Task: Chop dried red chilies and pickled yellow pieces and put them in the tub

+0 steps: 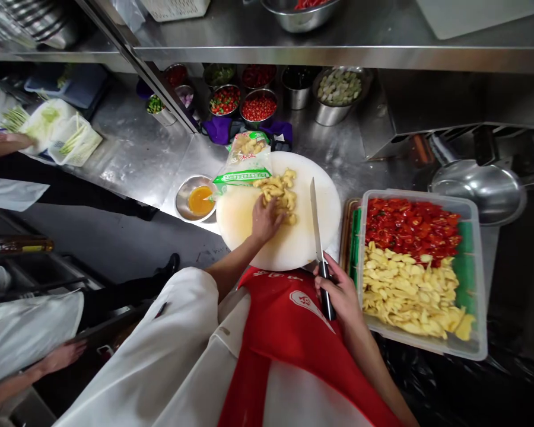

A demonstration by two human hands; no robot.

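On a round white cutting board [307, 237] lies a pile of pale yellow ginger pieces [281, 188]. My left hand [266, 220] rests on the near left part of the pile, its fingers curled and partly hidden; what they hold, if anything, cannot be made out. My right hand [339, 287] is wrapped round the black handle of a knife [315, 216], whose blade points away from me over the board's right side. A printed plastic bag [251, 155] with more ginger inside touches the board's far left edge.
A steel bowl of orange liquid [200, 200] stands left of the board. To the right is a clear bin [478, 284] of red peppers and yellow slices. Small steel containers [297, 98] line the back under a shelf [293, 56]. Other people stand at left.
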